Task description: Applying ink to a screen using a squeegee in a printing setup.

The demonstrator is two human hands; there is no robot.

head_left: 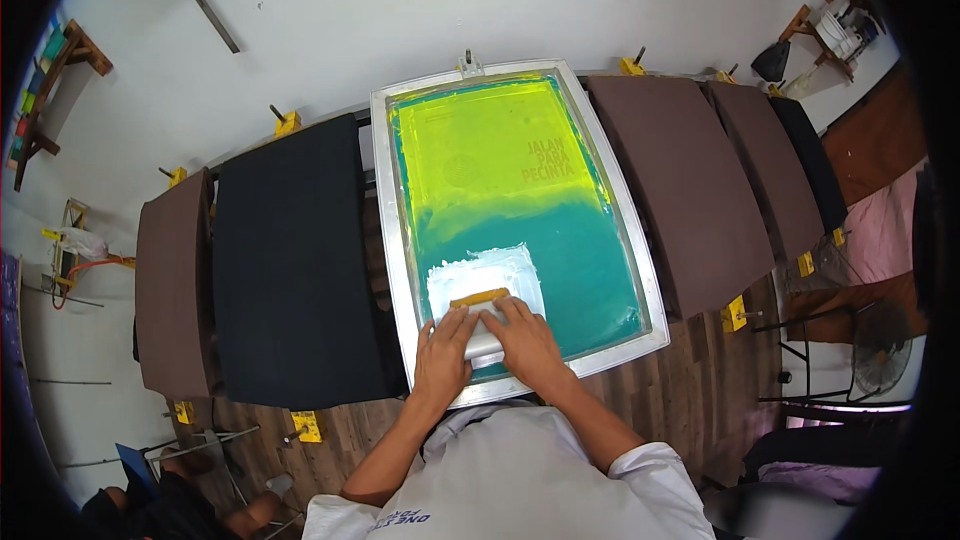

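Both hands are closed on a squeegee (480,297) with a yellow-orange strip and a silver-grey body. My left hand (445,352) grips its left part and my right hand (526,344) its right part, with the thumbs near each other. It rests at the near end of a screen-printing frame (393,210) with a silver border. White ink (490,268) lies in a rough-edged patch just beyond and around the squeegee. The mesh (560,270) is teal at the near half and bright yellow-green at the far half, where a faint design with lettering shows.
Fabric-covered boards stand in a row: a black one (290,260) and a brown one (175,285) at left, brown ones (690,180) at right. Yellow clamps (306,427) line the table. A person's legs (255,515) show lower left; a fan (882,358) stands right.
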